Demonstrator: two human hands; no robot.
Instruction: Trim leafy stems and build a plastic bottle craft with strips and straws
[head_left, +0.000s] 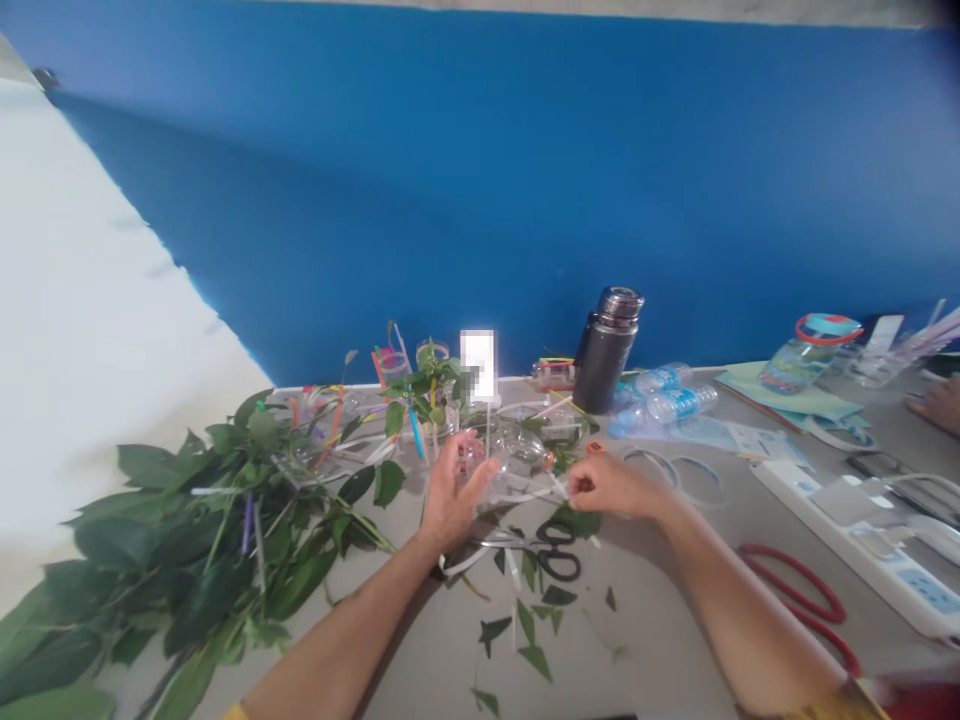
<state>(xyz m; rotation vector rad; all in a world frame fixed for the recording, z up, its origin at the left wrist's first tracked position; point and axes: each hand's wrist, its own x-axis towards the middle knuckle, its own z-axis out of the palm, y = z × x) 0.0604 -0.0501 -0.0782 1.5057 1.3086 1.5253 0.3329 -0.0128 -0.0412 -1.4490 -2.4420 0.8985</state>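
Observation:
My left hand (454,488) curves around the near end of a clear plastic bottle (521,442), thumb on one side and fingers on the other. The bottle lies on its side, its orange neck ring pointing right. My right hand (611,483) is closed in a pinch just right of that neck, beside a white strip (556,484); what the fingertips hold, if anything, is hidden. Black-handled scissors (559,552) lie below the hands, among cut leaf pieces (527,622).
A heap of leafy branches (180,550) covers the left. Cups with straws and a leafy sprig (431,385) stand by the blue wall. Rightward are a dark thermos (606,350), plastic bottles (679,402), a power strip (862,550), a red cord (802,590) and another person's hand (937,405).

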